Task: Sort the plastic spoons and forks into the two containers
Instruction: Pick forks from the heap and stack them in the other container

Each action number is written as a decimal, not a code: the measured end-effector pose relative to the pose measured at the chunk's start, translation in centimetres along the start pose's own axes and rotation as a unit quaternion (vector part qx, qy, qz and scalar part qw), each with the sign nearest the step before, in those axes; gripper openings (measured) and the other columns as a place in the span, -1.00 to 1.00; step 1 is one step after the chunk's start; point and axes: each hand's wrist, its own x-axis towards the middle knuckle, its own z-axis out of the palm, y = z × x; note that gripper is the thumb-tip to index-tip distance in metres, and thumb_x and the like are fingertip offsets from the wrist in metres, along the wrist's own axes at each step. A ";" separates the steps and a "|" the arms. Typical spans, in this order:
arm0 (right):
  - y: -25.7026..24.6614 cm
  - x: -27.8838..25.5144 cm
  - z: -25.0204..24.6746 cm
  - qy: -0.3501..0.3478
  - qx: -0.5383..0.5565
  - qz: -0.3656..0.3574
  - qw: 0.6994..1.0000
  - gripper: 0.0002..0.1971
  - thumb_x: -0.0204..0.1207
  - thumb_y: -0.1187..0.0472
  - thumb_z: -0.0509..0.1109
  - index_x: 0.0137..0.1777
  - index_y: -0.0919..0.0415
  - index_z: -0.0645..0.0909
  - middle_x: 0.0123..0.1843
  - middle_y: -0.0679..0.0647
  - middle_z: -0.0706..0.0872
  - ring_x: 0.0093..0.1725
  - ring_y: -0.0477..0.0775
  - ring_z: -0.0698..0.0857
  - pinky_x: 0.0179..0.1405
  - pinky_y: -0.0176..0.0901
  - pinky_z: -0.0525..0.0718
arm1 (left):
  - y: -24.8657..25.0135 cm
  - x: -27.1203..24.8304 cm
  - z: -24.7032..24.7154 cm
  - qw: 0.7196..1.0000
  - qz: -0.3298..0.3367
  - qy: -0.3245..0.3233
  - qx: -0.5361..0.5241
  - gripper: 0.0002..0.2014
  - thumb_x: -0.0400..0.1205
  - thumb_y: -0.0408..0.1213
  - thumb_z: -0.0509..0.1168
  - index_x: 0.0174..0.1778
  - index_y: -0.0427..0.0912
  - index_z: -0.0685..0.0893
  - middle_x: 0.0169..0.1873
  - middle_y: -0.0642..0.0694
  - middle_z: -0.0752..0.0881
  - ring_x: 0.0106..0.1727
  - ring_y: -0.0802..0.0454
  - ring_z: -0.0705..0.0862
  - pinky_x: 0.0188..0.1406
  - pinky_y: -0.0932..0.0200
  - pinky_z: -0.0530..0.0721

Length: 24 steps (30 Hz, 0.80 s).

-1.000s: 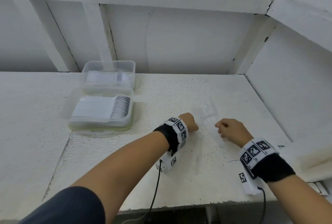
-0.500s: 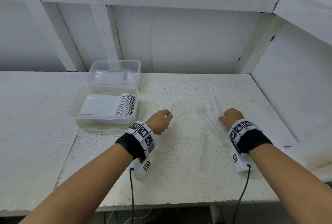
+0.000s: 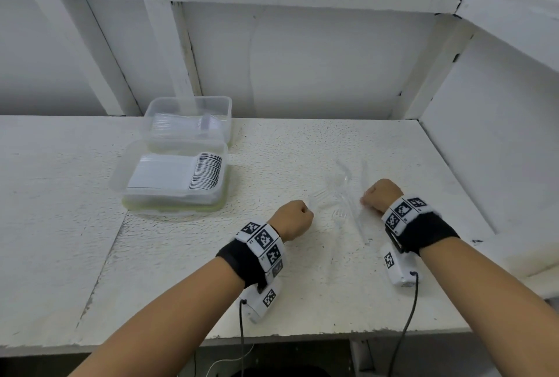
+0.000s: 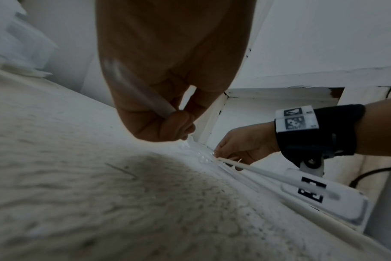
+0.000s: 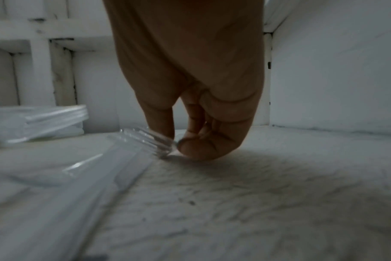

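Left hand, fingers curled, pinches the handle of a clear plastic utensil just above the white table; its head is not visible. Right hand pinches a clear fork by the neck at the table surface. More clear cutlery lies between the hands. Two clear containers, far left, well apart from the hands, hold stacked utensils

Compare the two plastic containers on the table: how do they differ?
The near container holds a tight, neatly aligned stack; the far container holds a looser one. The near container sits closer to the left hand; the far one sits against the wall. Both are clear, lidless and touching.
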 end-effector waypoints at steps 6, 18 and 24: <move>1.0 -2.6 -2.1 0.042 0.227 -0.056 0.971 -0.84 0.69 0.27 0.04 0.09 0.14 0.45 -0.26 0.16 0.55 -0.38 0.16 0.66 -0.49 -0.15 0.64 | 0.1 -0.3 1.4 1.000 0.004 0.018 0.014 -0.85 0.70 -0.16 0.08 -0.04 -0.18 0.41 -0.29 0.03 0.45 -0.22 0.04 0.45 -0.36 0.23 0.37; 1.5 -5.8 -5.9 0.079 0.321 -0.201 0.922 -0.69 0.56 0.39 0.32 0.26 0.14 0.57 -0.06 0.18 0.70 -0.22 0.01 0.74 -0.35 -0.19 0.73 | 1.3 0.6 3.9 0.994 0.025 -0.042 0.094 -0.52 0.55 -0.14 0.39 -0.53 -0.08 0.23 -0.55 -0.01 0.30 -0.50 0.08 0.27 -0.49 0.21 0.18; 0.6 -6.3 -6.3 0.073 0.531 -0.171 0.827 -0.94 0.49 0.24 0.45 -0.11 0.06 0.68 -0.20 -0.04 0.70 -0.25 -0.11 0.62 -0.36 -0.27 0.57 | 0.8 0.4 3.0 0.998 0.024 -0.028 0.059 -0.62 0.58 -0.26 0.31 -0.49 -0.10 0.30 -0.48 -0.04 0.35 -0.47 0.11 0.29 -0.47 0.22 0.22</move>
